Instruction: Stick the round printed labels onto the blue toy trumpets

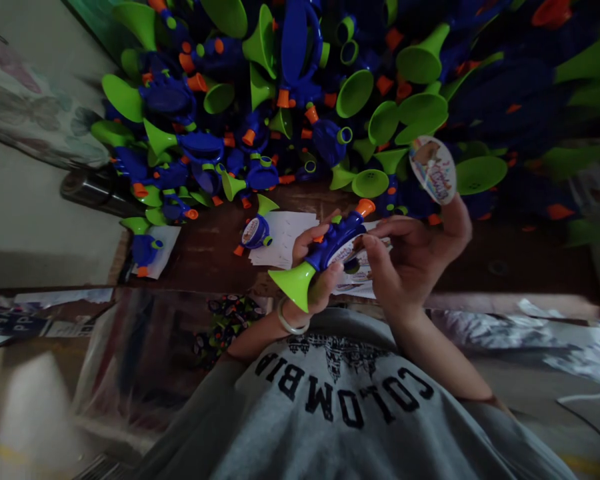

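My left hand (323, 287) is closed around a blue toy trumpet (333, 250) with a lime-green bell and an orange mouthpiece. The bell points down to the left. An oval printed sticker (347, 250) lies against the trumpet's side. At the sticker's right edge, the thumb and a finger of my right hand (410, 260) are pinched together. A second oval sticker (433, 169) clings to a raised fingertip of that hand. Beneath my hands are sheets of stickers (360, 283), partly hidden.
A large heap of similar trumpets (325, 137) fills the far side of the brown table (205, 250). One stickered trumpet (255, 231) rests by white paper (285, 237). A dark bottle (97, 190) lies at the left. Below the table edge, more trumpets (230, 320) sit near clear plastic.
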`<state>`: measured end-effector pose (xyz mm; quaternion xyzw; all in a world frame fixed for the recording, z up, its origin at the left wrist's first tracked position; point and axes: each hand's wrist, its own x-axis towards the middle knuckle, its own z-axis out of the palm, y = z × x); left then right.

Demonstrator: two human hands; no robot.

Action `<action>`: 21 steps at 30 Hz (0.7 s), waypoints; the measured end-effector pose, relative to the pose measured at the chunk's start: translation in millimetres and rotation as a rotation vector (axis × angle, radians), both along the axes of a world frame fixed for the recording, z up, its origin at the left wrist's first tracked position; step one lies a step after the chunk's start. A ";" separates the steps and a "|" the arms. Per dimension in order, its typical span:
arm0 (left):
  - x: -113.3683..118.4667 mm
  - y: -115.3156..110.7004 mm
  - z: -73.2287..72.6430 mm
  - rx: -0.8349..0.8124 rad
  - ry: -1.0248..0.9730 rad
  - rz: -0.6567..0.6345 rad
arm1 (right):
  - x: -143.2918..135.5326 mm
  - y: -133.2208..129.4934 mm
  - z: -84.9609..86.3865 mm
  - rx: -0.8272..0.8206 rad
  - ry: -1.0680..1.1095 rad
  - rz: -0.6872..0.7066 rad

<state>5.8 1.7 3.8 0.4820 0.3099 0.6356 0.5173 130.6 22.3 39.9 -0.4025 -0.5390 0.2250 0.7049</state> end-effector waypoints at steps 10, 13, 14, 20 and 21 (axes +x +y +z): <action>0.5 -1.4 4.0 0.046 0.013 -0.017 | 0.5 1.8 0.9 -0.079 0.025 0.025; -1.5 -3.8 7.7 0.007 0.056 -0.005 | 4.9 7.1 -7.6 -0.080 -0.036 -0.012; -2.6 -4.5 9.5 -0.012 0.066 -0.001 | 7.7 9.9 -10.9 -0.062 -0.067 -0.055; -5.2 -1.6 12.8 -0.172 -0.038 -0.056 | 20.3 18.0 -24.1 -0.063 -0.059 0.001; -3.8 0.1 10.1 -0.206 -0.060 -0.062 | 20.8 16.9 -25.0 -0.099 -0.052 0.098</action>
